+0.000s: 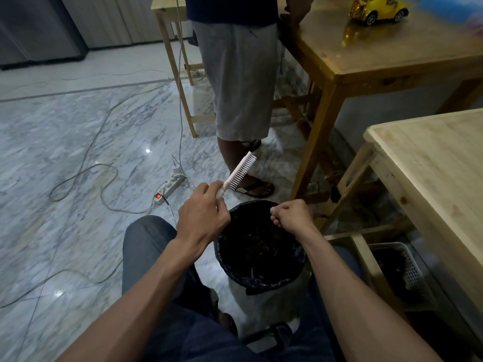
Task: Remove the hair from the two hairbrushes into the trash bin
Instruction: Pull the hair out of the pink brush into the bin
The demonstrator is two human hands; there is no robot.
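Note:
A pale pink hairbrush (239, 172) points up and away, its white bristles facing right. My left hand (202, 212) grips its handle just left of the trash bin. The trash bin (298, 270), lined with a black bag, stands on the floor between my knees and holds dark debris. My right hand (292, 214) hovers over the bin's far right rim with fingers curled together; whether hair is pinched in them is too small to tell. A second hairbrush is not in view.
A person in grey shorts (244, 74) and sandals stands just beyond the bin. Wooden tables (428, 158) stand to the right; a yellow toy car (379, 10) is on the far one. A power strip (170, 188) and cables lie on the marble floor at left. A white basket (407, 270) sits under the near table.

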